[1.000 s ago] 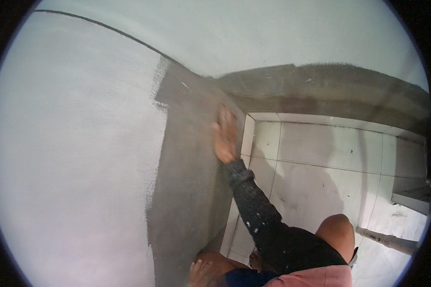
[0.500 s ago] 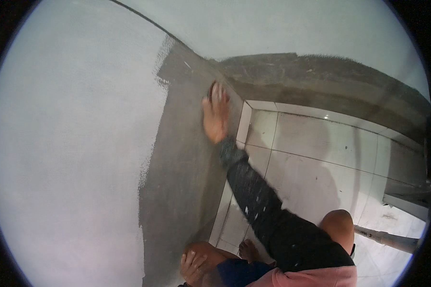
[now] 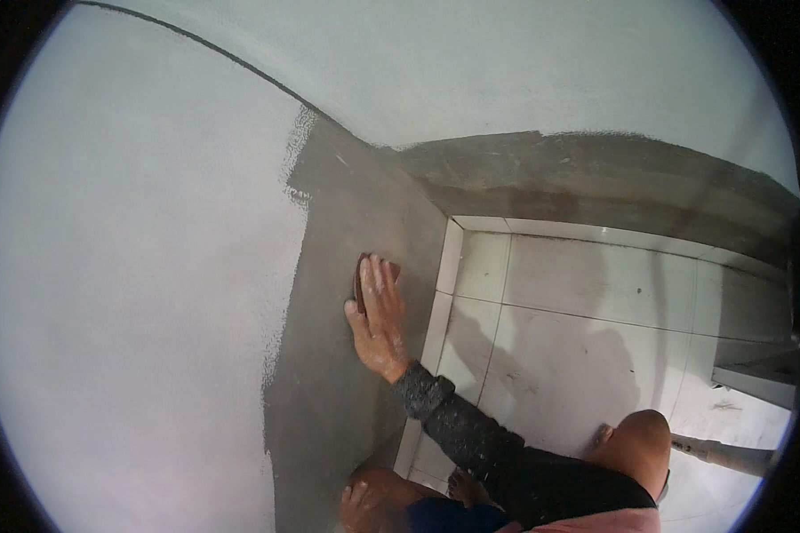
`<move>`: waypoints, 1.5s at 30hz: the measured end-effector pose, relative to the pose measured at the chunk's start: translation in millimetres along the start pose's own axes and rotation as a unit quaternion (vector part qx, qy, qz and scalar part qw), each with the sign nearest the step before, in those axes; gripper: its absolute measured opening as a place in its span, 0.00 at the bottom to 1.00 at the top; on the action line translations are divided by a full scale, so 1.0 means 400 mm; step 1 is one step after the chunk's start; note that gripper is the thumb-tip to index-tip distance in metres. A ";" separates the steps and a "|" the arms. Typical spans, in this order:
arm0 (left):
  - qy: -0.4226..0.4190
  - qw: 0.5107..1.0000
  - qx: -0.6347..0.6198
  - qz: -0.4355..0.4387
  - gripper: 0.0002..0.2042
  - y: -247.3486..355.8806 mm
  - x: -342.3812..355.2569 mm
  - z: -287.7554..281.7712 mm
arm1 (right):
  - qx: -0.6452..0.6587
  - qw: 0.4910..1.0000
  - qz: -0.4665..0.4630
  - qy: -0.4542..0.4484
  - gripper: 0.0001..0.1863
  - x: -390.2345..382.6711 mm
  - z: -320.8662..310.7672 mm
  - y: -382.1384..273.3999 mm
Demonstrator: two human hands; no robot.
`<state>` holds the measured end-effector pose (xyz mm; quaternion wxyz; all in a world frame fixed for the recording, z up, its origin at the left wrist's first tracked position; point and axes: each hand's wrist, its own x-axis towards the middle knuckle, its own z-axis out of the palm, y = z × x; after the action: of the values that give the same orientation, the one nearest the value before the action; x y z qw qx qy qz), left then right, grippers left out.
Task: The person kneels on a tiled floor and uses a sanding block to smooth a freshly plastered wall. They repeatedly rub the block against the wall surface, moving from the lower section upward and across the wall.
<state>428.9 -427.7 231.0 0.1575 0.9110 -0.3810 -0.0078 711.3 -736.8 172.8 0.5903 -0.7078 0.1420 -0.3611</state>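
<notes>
My right hand (image 3: 380, 322) presses flat against the grey, unpainted band of the wall (image 3: 329, 373) on the left. Under its fingers is a reddish-brown piece of sandpaper (image 3: 362, 269), whose edges stick out on both sides of the fingertips. The thumb is spread toward the white part of the wall (image 3: 142, 266). White dust marks this hand and its dark sleeve. At the lower edge my left hand (image 3: 357, 506) rests on my left knee, its fingers stretched out and nothing seen in them.
Beyond the corner runs another wall with a grey lower band (image 3: 596, 169). A pale tile skirting (image 3: 436, 324) borders the white tiled floor (image 3: 560, 275). To the right, a pipe-like grey pole (image 3: 720, 453) lies by my right knee (image 3: 640, 444), below a pale ledge (image 3: 756, 385).
My right hand has come down the grey band toward me, away from the corner, with the sandpaper under its fingers. The view has shifted slightly. My left hand stays on the knee.
</notes>
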 end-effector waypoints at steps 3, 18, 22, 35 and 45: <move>0.009 0.999 -0.001 -0.039 0.20 0.006 0.011 0.004 | 0.020 0.996 0.068 -0.050 0.40 0.052 -0.019 0.023; -0.031 0.998 -0.044 -0.027 0.21 -0.026 0.023 0.015 | 0.060 0.998 -0.026 0.016 0.37 0.002 0.011 -0.045; 0.023 0.997 -0.062 -0.040 0.22 -0.041 0.008 0.030 | -0.010 1.000 -0.026 -0.003 0.40 0.057 0.021 -0.096; 0.052 0.998 -0.025 -0.011 0.25 -0.064 -0.023 0.038 | 0.053 0.982 0.144 0.106 0.37 0.152 0.034 0.247; -0.027 0.998 0.015 -0.063 0.25 -0.022 -0.014 -0.002 | 0.062 0.977 -0.151 0.141 0.39 0.254 0.033 -0.069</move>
<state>431.3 -417.7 228.6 0.1328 0.9348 -0.3273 -0.0362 785.0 -783.7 233.2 0.5462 -0.6248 0.0929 -0.5501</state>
